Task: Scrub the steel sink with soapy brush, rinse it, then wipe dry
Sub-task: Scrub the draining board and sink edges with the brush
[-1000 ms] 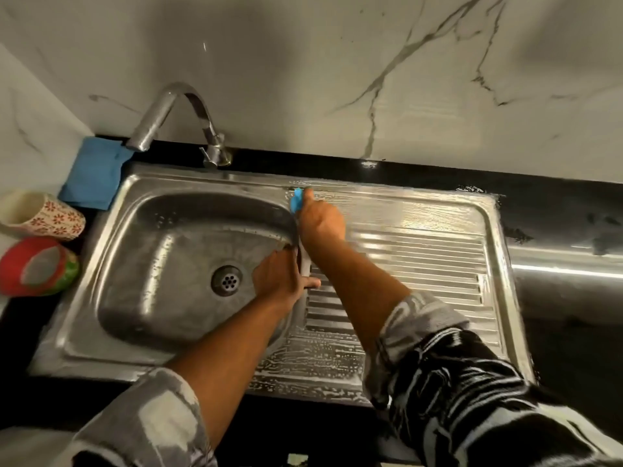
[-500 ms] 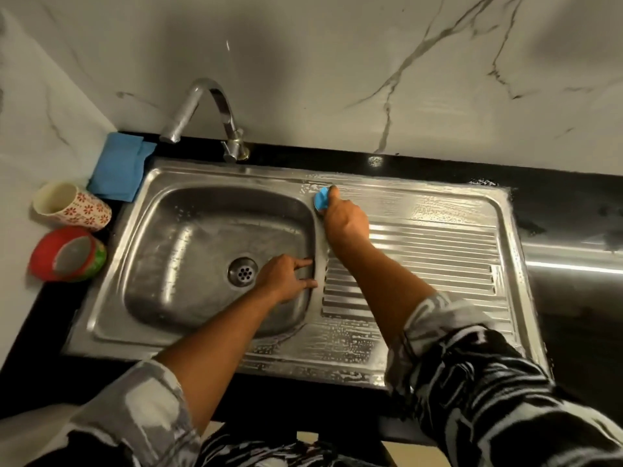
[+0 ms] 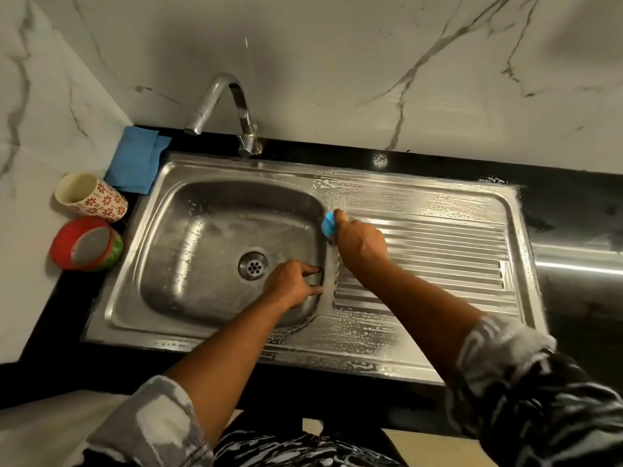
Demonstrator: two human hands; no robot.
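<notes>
The steel sink (image 3: 209, 230) fills the middle of the head view, with a round drain (image 3: 253, 265) in its basin and a ribbed, soap-streaked drainboard (image 3: 438, 251) to the right. My right hand (image 3: 360, 242) grips a small blue brush (image 3: 327, 225) and holds it against the ridge between basin and drainboard. Only the brush's blue end shows. My left hand (image 3: 291, 284) rests inside the basin by its right wall, with thumb and a finger stretched toward the wall and nothing held.
A curved chrome tap (image 3: 232, 106) stands behind the basin. A folded blue cloth (image 3: 136, 161), a flowered cup (image 3: 91, 197) and a red-and-green tub (image 3: 86, 244) sit left of the sink. Black counter (image 3: 569, 210) surrounds it, and marble wall rises behind.
The camera has pulled back and the view has shifted. My right hand has drawn the brush toward me along the ridge. My left hand has slid off the ridge into the basin.
</notes>
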